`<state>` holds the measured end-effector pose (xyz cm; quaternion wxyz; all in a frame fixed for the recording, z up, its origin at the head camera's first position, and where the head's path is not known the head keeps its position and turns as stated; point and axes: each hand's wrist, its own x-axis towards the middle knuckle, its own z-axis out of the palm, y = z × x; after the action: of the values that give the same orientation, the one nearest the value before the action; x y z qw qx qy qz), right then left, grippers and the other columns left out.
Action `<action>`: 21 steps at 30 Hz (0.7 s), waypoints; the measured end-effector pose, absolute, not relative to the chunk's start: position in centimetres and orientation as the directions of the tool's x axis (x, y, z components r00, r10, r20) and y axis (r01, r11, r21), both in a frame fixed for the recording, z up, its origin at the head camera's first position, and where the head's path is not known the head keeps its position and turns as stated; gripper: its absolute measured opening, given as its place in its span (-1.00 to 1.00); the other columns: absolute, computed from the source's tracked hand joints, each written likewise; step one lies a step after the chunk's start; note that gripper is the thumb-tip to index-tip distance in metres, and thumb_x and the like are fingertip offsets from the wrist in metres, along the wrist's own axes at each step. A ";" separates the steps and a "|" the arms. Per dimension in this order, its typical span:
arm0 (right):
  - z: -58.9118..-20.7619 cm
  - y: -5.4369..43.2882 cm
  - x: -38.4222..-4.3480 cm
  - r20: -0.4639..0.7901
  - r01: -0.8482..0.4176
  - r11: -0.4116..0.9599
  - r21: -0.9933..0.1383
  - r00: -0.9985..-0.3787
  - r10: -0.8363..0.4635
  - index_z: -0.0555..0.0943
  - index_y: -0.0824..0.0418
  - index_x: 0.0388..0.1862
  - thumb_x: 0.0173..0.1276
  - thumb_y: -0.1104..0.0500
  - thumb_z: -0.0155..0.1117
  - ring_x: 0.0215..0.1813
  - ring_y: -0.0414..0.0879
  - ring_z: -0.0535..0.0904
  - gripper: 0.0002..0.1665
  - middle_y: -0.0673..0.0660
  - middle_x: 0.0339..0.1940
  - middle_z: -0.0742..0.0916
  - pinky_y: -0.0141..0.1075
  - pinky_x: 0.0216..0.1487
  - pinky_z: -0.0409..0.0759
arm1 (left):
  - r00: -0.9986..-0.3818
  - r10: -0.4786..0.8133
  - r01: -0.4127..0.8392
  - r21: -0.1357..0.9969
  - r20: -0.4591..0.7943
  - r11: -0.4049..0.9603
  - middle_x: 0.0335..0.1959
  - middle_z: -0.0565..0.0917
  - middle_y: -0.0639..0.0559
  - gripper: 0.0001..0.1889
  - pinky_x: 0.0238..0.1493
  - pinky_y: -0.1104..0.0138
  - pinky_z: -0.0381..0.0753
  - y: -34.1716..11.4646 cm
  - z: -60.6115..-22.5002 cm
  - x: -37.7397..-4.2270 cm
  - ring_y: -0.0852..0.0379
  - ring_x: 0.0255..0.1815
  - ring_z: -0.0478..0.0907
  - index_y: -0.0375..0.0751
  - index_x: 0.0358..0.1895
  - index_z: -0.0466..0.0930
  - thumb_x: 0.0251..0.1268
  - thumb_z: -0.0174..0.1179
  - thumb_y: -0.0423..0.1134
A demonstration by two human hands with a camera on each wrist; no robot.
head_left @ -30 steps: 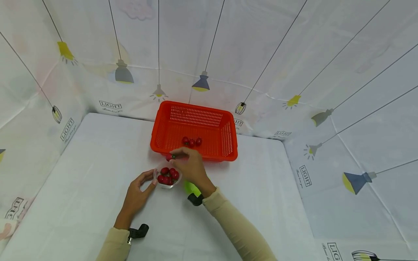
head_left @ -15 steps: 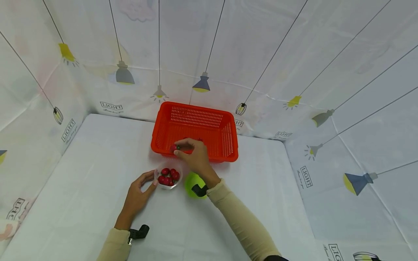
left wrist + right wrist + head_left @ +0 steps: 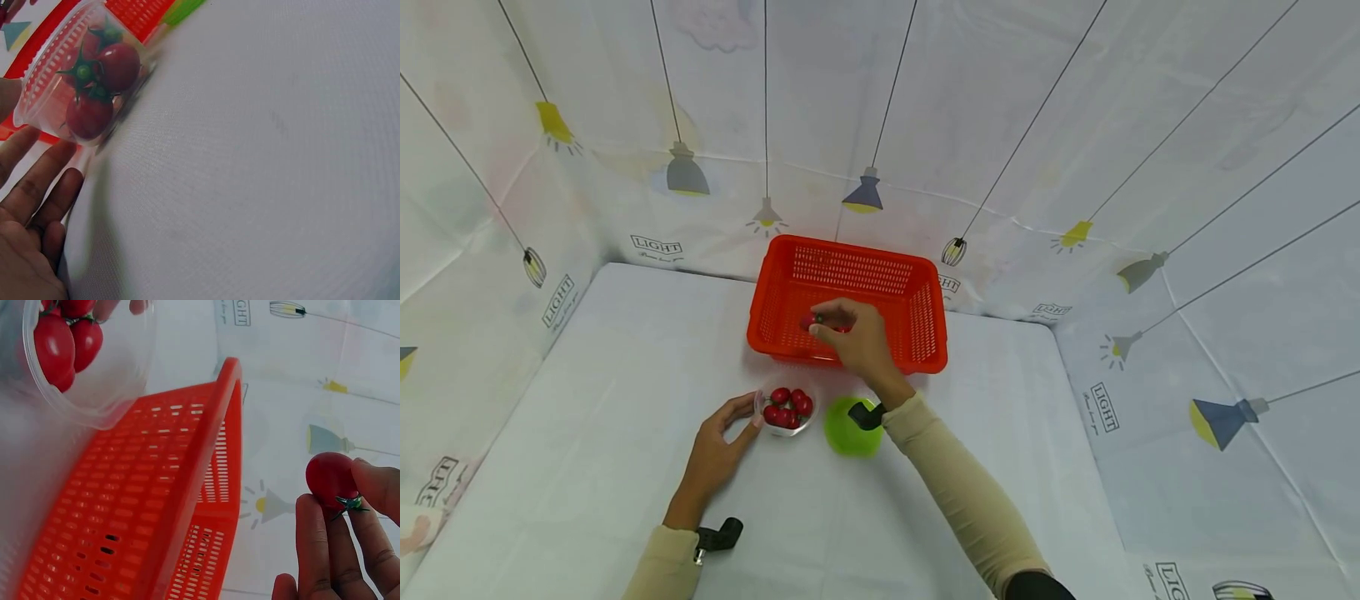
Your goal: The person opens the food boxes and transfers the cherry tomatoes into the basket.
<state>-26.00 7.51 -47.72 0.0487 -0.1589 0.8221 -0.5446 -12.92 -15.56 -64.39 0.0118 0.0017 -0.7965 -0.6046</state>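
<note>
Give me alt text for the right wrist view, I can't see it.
At the picture's right, the right hand pinches a round red green-topped tomato against a pale lamp-printed backdrop. A red slotted plastic basket fills the middle and lower left; at upper left, a clear plastic tub holds more red tomatoes.

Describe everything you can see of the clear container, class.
The clear container looks like see-through plastic, with a pale rim round a wide, uncovered mouth. It stands upright on the white table, in front of the red basket and left of the green dish. Several red tomatoes with green tops show through its wall. The left hand holds its left side with thumb and fingers.
</note>
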 end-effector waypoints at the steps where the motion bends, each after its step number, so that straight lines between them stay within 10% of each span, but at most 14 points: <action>1: -47.7 7.6 -26.2 0.094 -0.209 0.356 -0.911 -0.945 -0.314 0.76 0.06 0.17 0.44 0.11 0.50 0.07 -0.10 0.77 -0.66 0.02 0.05 0.85 -0.25 0.03 0.77 | -1.000 -0.018 0.010 0.964 0.016 0.267 0.40 0.66 -0.08 -0.48 0.62 -0.32 0.12 -15.6 -64.4 -12.9 -0.14 0.50 0.51 0.01 0.50 0.50 0.57 0.28 -0.03; 21: -47.2 7.7 -29.0 0.017 -0.137 0.414 -0.900 -0.960 -0.281 0.80 -0.03 0.08 0.40 0.18 0.54 0.02 -0.07 0.74 -0.70 -0.02 -0.04 0.85 -0.18 0.00 0.78 | -0.999 -0.017 0.024 0.968 0.029 0.250 0.37 0.68 -0.10 -0.49 0.61 -0.34 0.12 -15.7 -64.3 -13.0 -0.15 0.49 0.52 -0.03 0.48 0.52 0.56 0.29 -0.07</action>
<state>-29.00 7.67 -47.15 0.0682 -0.1248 0.8380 -0.5269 -13.02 -15.66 -64.27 0.0167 -0.0025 -0.7905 -0.6122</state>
